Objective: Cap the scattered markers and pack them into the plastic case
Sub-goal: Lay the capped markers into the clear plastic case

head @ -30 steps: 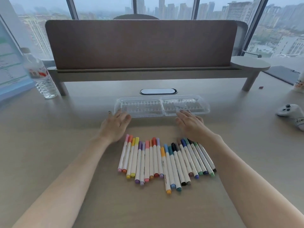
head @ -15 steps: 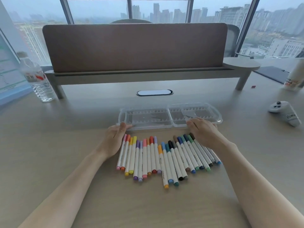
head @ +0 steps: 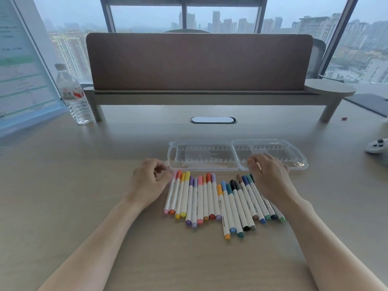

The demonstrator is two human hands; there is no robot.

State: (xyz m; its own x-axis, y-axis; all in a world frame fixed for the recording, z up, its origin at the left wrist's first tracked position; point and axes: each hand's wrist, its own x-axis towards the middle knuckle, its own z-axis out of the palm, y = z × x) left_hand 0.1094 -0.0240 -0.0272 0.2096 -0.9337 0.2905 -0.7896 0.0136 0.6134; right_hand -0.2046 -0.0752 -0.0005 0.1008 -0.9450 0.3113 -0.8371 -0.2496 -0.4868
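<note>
Several capped markers (head: 218, 202) with white barrels and coloured caps lie side by side in a row on the desk. Behind them the clear plastic case (head: 237, 154) lies open in two halves, with nothing in it. My left hand (head: 148, 181) rests at the left end of the row, fingers curled, fingertips next to the pink marker (head: 170, 196). My right hand (head: 268, 175) hovers over the right end of the row, fingers bent and apart, covering the caps of the rightmost markers. Neither hand holds anything.
A water bottle (head: 72, 95) stands at the back left beside a leaning printed board (head: 19, 66). A desk divider on a raised shelf (head: 199, 97) crosses the back. A white controller (head: 378, 144) lies at the right edge. A cable port (head: 213, 120) sits behind the case.
Both hands have drawn back from the case's front edge to the ends of the marker row, and their fingers have curled. The view has shifted so everything sits further right.
</note>
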